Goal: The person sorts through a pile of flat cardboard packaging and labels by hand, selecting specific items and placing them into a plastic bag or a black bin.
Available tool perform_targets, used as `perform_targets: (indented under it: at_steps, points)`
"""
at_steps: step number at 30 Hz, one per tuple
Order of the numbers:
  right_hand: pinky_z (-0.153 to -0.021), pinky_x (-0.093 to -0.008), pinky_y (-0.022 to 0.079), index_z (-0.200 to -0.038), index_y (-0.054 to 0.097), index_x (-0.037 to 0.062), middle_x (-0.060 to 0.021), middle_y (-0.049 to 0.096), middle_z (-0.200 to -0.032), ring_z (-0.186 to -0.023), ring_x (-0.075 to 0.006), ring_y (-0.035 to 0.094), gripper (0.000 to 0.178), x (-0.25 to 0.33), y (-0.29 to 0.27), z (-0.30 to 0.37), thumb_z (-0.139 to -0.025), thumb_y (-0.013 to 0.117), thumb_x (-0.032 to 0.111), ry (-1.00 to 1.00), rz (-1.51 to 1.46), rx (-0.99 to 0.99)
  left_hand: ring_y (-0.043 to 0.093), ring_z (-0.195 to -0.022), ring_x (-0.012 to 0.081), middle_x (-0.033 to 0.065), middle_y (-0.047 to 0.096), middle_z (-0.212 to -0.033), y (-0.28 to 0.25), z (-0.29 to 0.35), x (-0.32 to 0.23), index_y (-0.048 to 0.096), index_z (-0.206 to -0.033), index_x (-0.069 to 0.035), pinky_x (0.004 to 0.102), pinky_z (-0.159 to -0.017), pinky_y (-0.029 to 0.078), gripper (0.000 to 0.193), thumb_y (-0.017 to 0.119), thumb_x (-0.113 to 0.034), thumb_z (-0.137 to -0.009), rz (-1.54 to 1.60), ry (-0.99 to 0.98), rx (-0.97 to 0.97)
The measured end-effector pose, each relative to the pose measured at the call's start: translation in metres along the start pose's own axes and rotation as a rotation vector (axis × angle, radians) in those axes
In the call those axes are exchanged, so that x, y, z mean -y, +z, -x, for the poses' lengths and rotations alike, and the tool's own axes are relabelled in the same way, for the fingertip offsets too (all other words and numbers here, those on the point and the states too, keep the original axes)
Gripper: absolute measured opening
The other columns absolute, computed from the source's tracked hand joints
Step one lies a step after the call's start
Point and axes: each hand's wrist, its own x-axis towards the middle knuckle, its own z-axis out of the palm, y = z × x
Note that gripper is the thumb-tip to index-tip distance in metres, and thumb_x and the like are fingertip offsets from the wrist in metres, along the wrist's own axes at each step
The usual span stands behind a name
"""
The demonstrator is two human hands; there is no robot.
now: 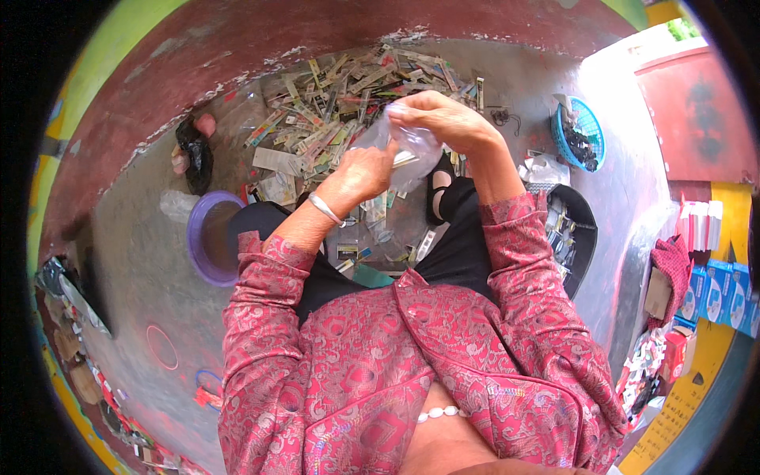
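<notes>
Over the pile, between my knees, a clear plastic bag (426,149) hangs between both hands. My right hand (450,120) pinches its upper edge with thumb and fingers. Lower and to the left, my left hand (367,169) is closed against the bag's left side, a bracelet on its wrist. Its fingertips are partly covered by the film. A small pale strip shows through the bag, and I cannot tell whether it lies inside or behind. Beneath and beyond my hands spreads a heap of narrow flat packets (317,131) with printed cards, some in clear sleeves.
A purple basin (207,265) stands by my left knee, and a black tub of packets (584,237) by my right. Farther right is a blue basket (592,127) with black items. A black bag (192,154) lies left of the heap. Boxes (716,293) line the right wall.
</notes>
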Motion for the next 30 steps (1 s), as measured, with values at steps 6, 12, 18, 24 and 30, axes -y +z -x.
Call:
perform_targets:
  at_steps: [6, 12, 18, 24, 30]
  points:
    - [-0.059, -0.0201, 0.039, -0.092, 0.062, 0.0025, 0.0024, 0.057, -0.076, -0.067, -0.0056, 0.05, 0.026, -0.003, -0.033, 0.017, -0.081, 0.06, 0.026, 0.056, 0.295, -0.322, 0.062, -0.067, 0.0327, 0.0182, 0.063, -0.074, 0.0, -0.012, 0.042, 0.055, -0.102, -0.004, 0.0438, -0.06, 0.049, 0.029, 0.051, -0.014, -0.075, -0.127, -0.103, -0.368]
    - [-0.061, -0.0273, 0.044, -0.109, 0.054, -0.0009, -0.0066, 0.059, -0.078, -0.066, -0.0124, 0.053, 0.046, -0.009, -0.026, 0.005, -0.075, 0.065, 0.028, -0.086, 0.419, -0.525, 0.061, -0.072, 0.0351, 0.0196, 0.062, -0.073, -0.014, -0.01, 0.035, 0.055, -0.096, -0.002, 0.0445, -0.063, 0.049, 0.034, 0.056, -0.031, -0.078, -0.04, -0.069, -0.315]
    - [-0.072, -0.0279, 0.045, -0.113, 0.057, 0.0178, -0.0043, 0.06, -0.089, -0.082, -0.0156, 0.057, 0.044, 0.002, 0.009, -0.001, -0.07, 0.069, 0.021, -0.405, 0.746, -0.395, 0.061, -0.075, 0.0339, 0.0202, 0.062, -0.077, -0.015, -0.007, 0.031, 0.056, -0.089, 0.0, 0.0448, -0.064, 0.048, 0.038, 0.057, -0.037, -0.078, -0.04, -0.007, -0.358]
    - [-0.077, -0.0401, 0.046, -0.117, 0.048, 0.0103, -0.0122, 0.06, -0.101, -0.094, -0.0325, 0.056, 0.054, -0.011, 0.024, -0.009, -0.066, 0.064, 0.013, -0.308, 1.156, -0.294, 0.06, -0.077, 0.0349, 0.0209, 0.061, -0.08, -0.018, -0.005, 0.027, 0.056, -0.084, 0.002, 0.0443, -0.066, 0.048, 0.036, 0.059, -0.033, -0.076, 0.026, 0.037, -0.385]
    - [-0.061, -0.042, 0.049, -0.121, 0.04, 0.0052, -0.0181, 0.06, -0.09, -0.072, -0.0346, 0.06, 0.052, -0.014, 0.035, -0.012, -0.072, 0.057, 0.008, -0.345, 1.319, -0.34, 0.059, -0.081, 0.0374, 0.0248, 0.06, -0.082, -0.024, -0.007, 0.034, 0.057, -0.082, 0.003, 0.0463, -0.07, 0.046, 0.03, 0.056, -0.026, -0.076, 0.103, -0.044, -0.322]
